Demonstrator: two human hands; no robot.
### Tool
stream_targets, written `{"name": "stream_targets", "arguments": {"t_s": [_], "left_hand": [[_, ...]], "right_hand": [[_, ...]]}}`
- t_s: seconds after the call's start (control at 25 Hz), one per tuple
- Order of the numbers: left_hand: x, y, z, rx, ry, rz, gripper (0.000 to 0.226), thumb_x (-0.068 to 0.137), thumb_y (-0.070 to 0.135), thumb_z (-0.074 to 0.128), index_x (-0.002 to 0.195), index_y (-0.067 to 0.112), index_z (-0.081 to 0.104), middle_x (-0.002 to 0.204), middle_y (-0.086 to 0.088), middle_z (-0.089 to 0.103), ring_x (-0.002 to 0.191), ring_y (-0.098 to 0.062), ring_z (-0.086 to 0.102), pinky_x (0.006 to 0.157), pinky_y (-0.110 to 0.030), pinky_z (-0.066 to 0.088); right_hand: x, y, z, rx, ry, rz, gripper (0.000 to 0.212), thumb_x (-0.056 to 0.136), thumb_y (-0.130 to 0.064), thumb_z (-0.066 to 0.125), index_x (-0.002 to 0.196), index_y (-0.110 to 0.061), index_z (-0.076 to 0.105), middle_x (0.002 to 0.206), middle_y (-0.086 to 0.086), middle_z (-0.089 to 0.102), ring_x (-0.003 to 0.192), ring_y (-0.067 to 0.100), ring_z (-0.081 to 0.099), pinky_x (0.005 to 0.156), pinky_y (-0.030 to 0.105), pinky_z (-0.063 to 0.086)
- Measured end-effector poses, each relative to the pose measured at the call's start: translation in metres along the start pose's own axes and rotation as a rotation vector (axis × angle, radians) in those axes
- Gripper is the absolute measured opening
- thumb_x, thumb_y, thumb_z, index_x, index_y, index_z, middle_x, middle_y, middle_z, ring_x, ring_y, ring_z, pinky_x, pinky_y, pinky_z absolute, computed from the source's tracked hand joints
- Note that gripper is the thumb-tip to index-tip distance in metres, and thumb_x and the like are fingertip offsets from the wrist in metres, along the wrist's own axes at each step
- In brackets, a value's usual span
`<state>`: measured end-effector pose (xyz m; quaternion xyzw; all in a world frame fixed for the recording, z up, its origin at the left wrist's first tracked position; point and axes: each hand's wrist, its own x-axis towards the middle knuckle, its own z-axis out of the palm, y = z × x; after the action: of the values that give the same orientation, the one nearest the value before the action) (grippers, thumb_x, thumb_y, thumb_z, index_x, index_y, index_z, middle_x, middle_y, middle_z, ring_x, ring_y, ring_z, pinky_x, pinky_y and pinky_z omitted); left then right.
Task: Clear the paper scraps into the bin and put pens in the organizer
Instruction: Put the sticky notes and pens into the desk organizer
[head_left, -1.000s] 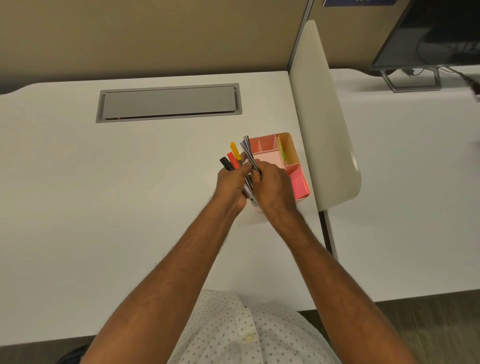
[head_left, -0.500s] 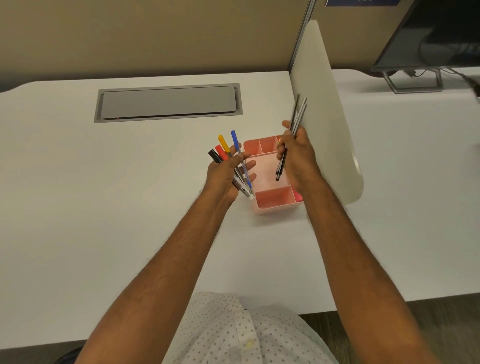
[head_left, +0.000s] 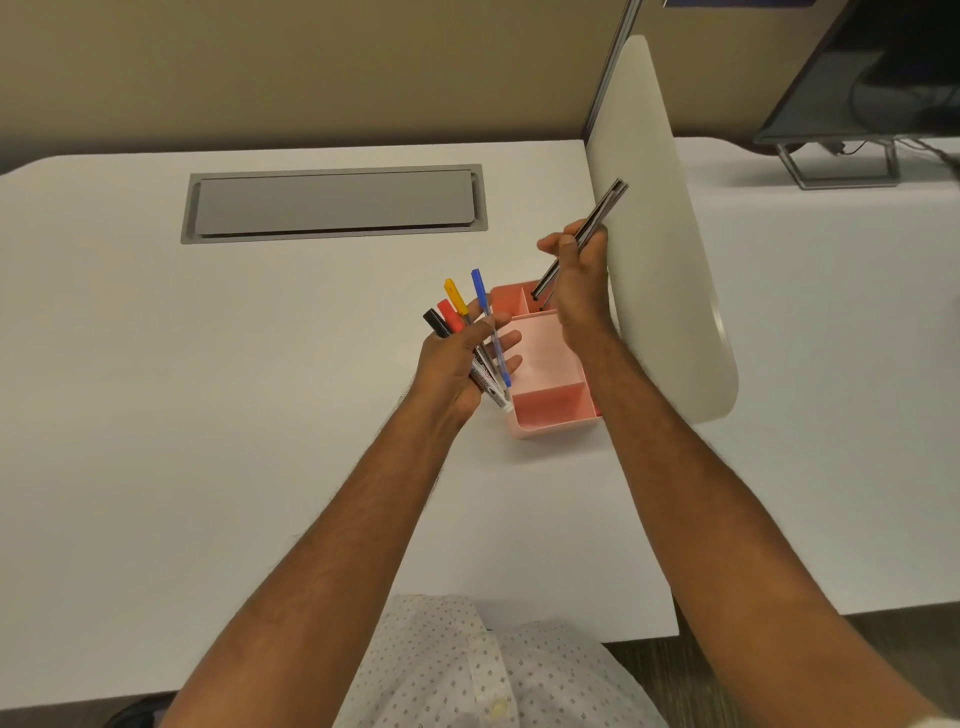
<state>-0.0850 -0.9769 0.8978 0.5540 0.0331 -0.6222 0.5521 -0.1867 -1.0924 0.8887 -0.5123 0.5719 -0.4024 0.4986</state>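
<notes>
A pink organizer (head_left: 550, 410) with several compartments stands on the white desk (head_left: 208, 415), beside the divider panel. My left hand (head_left: 457, 364) hovers just left of it and grips a fan of coloured pens (head_left: 470, 322): black, red, yellow and blue caps pointing up. My right hand (head_left: 576, 280) is above the organizer's far end and holds a bundle of thin dark pens (head_left: 584, 236), tilted, their lower tips reaching down into a small back compartment. No paper scraps or bin are in view.
A rounded white divider panel (head_left: 670, 291) rises right beside the organizer. A grey cable hatch (head_left: 332, 205) is set into the desk at the back. A monitor (head_left: 872, 73) on its stand occupies the neighbouring desk to the right.
My hands came apart: the right one pulled the thin dark pens out of the bunch, carried them up and right, then lowered their tips toward the organizer's back compartment. The left keeps the coloured pens.
</notes>
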Motion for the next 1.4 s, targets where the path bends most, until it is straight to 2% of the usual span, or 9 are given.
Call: {"name": "stream_targets", "arguments": {"t_s": [0.12, 0.24, 0.44, 0.56, 0.64, 0.76, 0.96, 1.2, 1.4], "left_hand": [[0.003, 0.0, -0.001, 0.001, -0.015, -0.012, 0.025, 0.088, 0.008, 0.073, 0.113, 0.015, 0.074, 0.107, -0.009, 0.073, 0.096, -0.032, 0.074, 0.091, -0.055, 0.058], [0.005, -0.001, -0.002, 0.008, -0.039, -0.032, 0.011, 0.091, 0.009, 0.071, 0.097, 0.016, 0.076, 0.117, -0.012, 0.073, 0.099, -0.034, 0.074, 0.093, -0.056, 0.057], [0.005, -0.005, -0.003, 0.008, -0.074, -0.03, 0.011, 0.095, 0.015, 0.067, 0.103, 0.016, 0.075, 0.096, -0.012, 0.077, 0.095, -0.034, 0.074, 0.094, -0.059, 0.055], [0.003, -0.004, -0.004, 0.002, -0.113, -0.023, 0.017, 0.097, 0.015, 0.064, 0.11, 0.016, 0.074, 0.089, -0.009, 0.074, 0.097, -0.032, 0.073, 0.095, -0.058, 0.055], [0.0, -0.002, -0.002, 0.007, -0.097, -0.027, 0.02, 0.097, 0.015, 0.064, 0.114, 0.013, 0.072, 0.097, -0.011, 0.075, 0.1, -0.033, 0.072, 0.095, -0.059, 0.054], [-0.005, 0.0, -0.002, -0.01, -0.097, -0.014, 0.022, 0.096, 0.014, 0.065, 0.116, 0.01, 0.073, 0.111, -0.013, 0.076, 0.101, -0.033, 0.073, 0.087, -0.055, 0.059], [-0.012, 0.003, -0.003, 0.026, -0.128, -0.007, 0.019, 0.096, 0.014, 0.064, 0.112, 0.01, 0.074, 0.1, -0.011, 0.078, 0.093, -0.03, 0.075, 0.073, -0.044, 0.062], [-0.019, 0.003, -0.004, 0.064, -0.204, -0.029, 0.033, 0.098, 0.023, 0.062, 0.127, 0.01, 0.069, 0.115, -0.015, 0.075, 0.101, -0.032, 0.074, 0.073, -0.048, 0.062], [-0.013, -0.001, -0.007, 0.061, -0.167, 0.055, 0.033, 0.097, 0.027, 0.064, 0.127, 0.015, 0.069, 0.121, -0.013, 0.073, 0.111, -0.033, 0.071, 0.089, -0.052, 0.06]], "right_hand": [[0.004, 0.021, -0.001, -0.262, -0.062, -0.079, 0.03, 0.109, -0.028, 0.031, 0.126, -0.013, 0.05, 0.115, -0.027, 0.065, 0.128, 0.013, 0.053, 0.125, 0.055, 0.009], [0.007, 0.035, -0.003, -0.479, -0.057, -0.07, 0.037, 0.107, -0.039, 0.033, 0.123, -0.015, 0.055, 0.12, 0.004, 0.07, 0.129, 0.018, 0.057, 0.123, 0.05, -0.014], [0.007, 0.036, -0.008, -0.492, 0.064, -0.023, 0.046, 0.097, -0.032, 0.058, 0.138, -0.014, 0.048, 0.147, 0.011, 0.051, 0.137, 0.031, 0.049, 0.123, 0.052, 0.022], [-0.021, 0.016, -0.01, -0.31, 0.217, -0.102, 0.052, 0.094, -0.018, 0.063, 0.142, -0.019, 0.044, 0.148, 0.006, 0.045, 0.133, 0.025, 0.048, 0.098, 0.034, 0.054], [-0.048, 0.003, -0.012, -0.245, 0.239, -0.199, 0.032, 0.094, -0.014, 0.062, 0.125, -0.016, 0.054, 0.129, -0.002, 0.054, 0.119, 0.017, 0.054, 0.087, 0.02, 0.054], [-0.084, -0.007, -0.013, -0.237, 0.018, -0.116, 0.011, 0.099, -0.02, 0.06, 0.109, -0.016, 0.062, 0.103, -0.008, 0.064, 0.092, 0.006, 0.063, 0.073, 0.014, 0.053], [-0.105, -0.006, -0.012, -0.271, -0.288, 0.034, 0.032, 0.1, -0.031, 0.059, 0.129, -0.02, 0.068, 0.114, -0.006, 0.073, 0.097, 0.008, 0.072, 0.081, 0.023, 0.06], [-0.094, -0.017, -0.025, -0.134, -0.51, 0.208, 0.024, 0.099, -0.017, 0.062, 0.119, -0.012, 0.074, 0.101, 0.0, 0.078, 0.087, 0.014, 0.077, 0.075, 0.029, 0.063], [-0.079, -0.024, -0.029, -0.111, -0.418, 0.186, 0.018, 0.095, -0.016, 0.067, 0.111, -0.01, 0.073, 0.102, 0.01, 0.076, 0.093, 0.023, 0.075, 0.083, 0.037, 0.063]]}}
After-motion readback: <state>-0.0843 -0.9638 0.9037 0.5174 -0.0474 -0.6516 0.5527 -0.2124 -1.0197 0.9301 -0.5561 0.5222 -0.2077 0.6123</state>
